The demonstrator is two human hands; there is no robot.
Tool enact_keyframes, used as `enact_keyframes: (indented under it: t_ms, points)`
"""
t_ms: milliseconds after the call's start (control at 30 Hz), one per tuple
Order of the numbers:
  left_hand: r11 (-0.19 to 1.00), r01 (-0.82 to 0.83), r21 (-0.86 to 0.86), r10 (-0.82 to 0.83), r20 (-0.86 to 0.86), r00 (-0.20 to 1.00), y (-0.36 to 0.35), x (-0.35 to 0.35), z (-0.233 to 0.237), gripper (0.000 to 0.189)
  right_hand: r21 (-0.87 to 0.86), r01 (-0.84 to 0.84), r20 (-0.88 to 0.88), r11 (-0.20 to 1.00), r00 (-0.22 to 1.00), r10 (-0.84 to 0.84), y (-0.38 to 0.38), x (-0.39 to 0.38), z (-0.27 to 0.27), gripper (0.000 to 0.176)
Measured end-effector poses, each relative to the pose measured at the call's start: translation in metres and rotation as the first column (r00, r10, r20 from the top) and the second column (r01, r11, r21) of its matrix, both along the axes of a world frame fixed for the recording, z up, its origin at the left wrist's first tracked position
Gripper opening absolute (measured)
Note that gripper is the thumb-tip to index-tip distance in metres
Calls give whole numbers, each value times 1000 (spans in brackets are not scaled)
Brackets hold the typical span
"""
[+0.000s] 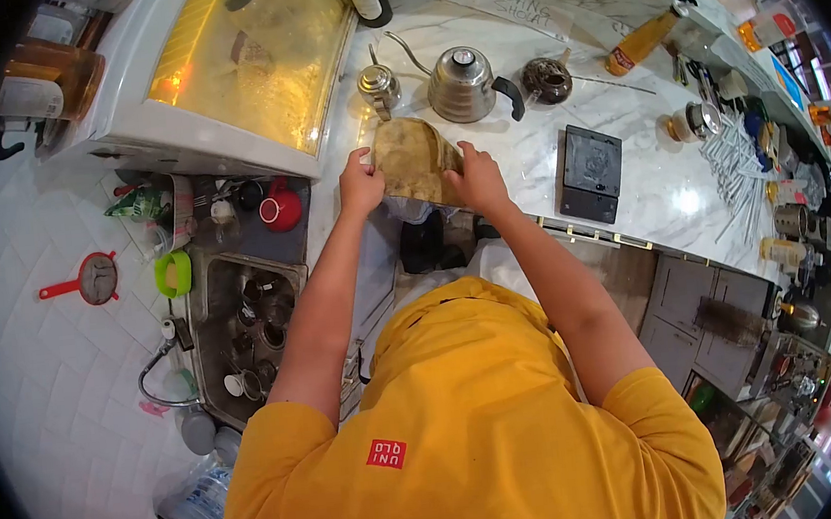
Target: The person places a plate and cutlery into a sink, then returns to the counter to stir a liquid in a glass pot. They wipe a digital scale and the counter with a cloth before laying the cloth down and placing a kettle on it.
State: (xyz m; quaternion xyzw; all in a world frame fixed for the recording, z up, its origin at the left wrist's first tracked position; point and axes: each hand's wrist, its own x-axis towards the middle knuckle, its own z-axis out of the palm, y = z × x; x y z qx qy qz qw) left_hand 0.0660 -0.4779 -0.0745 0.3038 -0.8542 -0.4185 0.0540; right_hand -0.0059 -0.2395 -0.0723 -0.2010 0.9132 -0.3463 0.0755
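Note:
A brown, stained cloth [411, 156] is stretched between my two hands at the front edge of the marble counter. My left hand [361, 183] pinches its left side, and my right hand [478, 179] grips its right side. Just beyond the cloth stand a small metal pot [379, 87] with a thin spout and a steel gooseneck kettle [462, 85] with a black handle. Right of the kettle is a round glass pot [548, 80] with dark contents. A black flat scale [591, 170] lies to the right of my right hand.
On the left, a sink [206, 322] holds several glasses and cups, with a red mug [281, 210] behind it. A lit display case [250, 66] borders the counter's left. An orange bottle [648, 36] and a heap of straws [739, 167] occupy the right side.

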Motion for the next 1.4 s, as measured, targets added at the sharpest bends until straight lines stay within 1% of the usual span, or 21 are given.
enact_keyframes:
  t_ms: [67, 167, 267, 367, 400, 467, 500, 567, 633, 667, 767, 867, 967, 1000, 1067, 1100, 1233, 1300, 1400]
  points:
    - [994, 52, 94, -52, 5, 999, 0, -1, -1, 43, 103, -17, -43, 995, 999, 22, -4, -2, 3, 33]
    - [975, 111, 192, -111, -12, 994, 0, -1, -2, 45, 51, 24, -97, 998, 995, -19, 0, -10, -7, 29]
    - [949, 162, 270, -153, -55, 987, 1, 4, 8, 46, -52, 37, -179, 998, 983, -46, 13, -10, -1, 18]
    - [897, 192, 399, -164, -103, 981, 15, 6, 35, 48, -356, 76, -41, 931, 994, -97, 27, -1, 17, 17]
    - [871, 197, 449, -161, -117, 980, 22, 7, 44, 49, -421, 143, 30, 896, 989, -143, 34, 4, 29, 17]
    - [832, 237, 501, -210, -111, 971, 38, 8, 59, 50, -528, 277, 180, 803, 960, -213, 49, 15, 50, 18]
    - [811, 256, 526, -235, -108, 966, 47, 8, 61, 50, -500, 328, 175, 801, 945, -277, 59, 18, 50, 18]
    - [802, 290, 522, -251, -144, 957, 68, 2, 56, 49, -446, 428, 157, 786, 902, -402, 83, 17, 48, 19]
    - [781, 340, 524, -292, -176, 940, 84, -7, 44, 49, -367, 547, 268, 752, 837, -478, 99, 12, 45, 19]
    - [769, 343, 540, -284, -192, 939, 91, -13, 38, 48, -325, 603, 317, 729, 795, -517, 105, 10, 42, 19]
    - [750, 382, 540, -336, -185, 923, 108, -29, 32, 48, -361, 621, 287, 695, 783, -551, 112, 8, 47, 17]
    - [766, 372, 524, -343, -156, 926, 118, -37, 31, 48, -507, 567, 264, 650, 819, -509, 122, 12, 69, 17]
    - [865, 400, 303, -397, -74, 915, 115, -34, 39, 45, -474, 572, 326, 669, 820, -470, 134, 23, 110, 12]
    - [880, 367, 302, -359, -85, 930, 114, -32, 34, 44, -480, 540, 318, 692, 842, -436, 138, 24, 114, 12]
    - [902, 304, 306, -285, -106, 953, 111, -25, 23, 41, -424, 531, 248, 734, 847, -470, 139, 21, 115, 15]
    - [904, 304, 302, -282, -115, 953, 110, -22, 22, 41, -394, 526, 214, 754, 850, -482, 137, 19, 114, 18]
    - [915, 271, 299, -244, -125, 962, 98, -7, 21, 39, -271, 462, 143, 844, 887, -440, 101, 8, 99, 22]
    - [921, 251, 297, -220, -135, 966, 93, 0, 24, 38, -240, 429, 120, 871, 903, -412, 78, 6, 77, 25]
    - [935, 219, 280, -177, -167, 970, 83, 9, 36, 37, -50, 456, 190, 889, 878, -440, 61, 1, 33, 33]
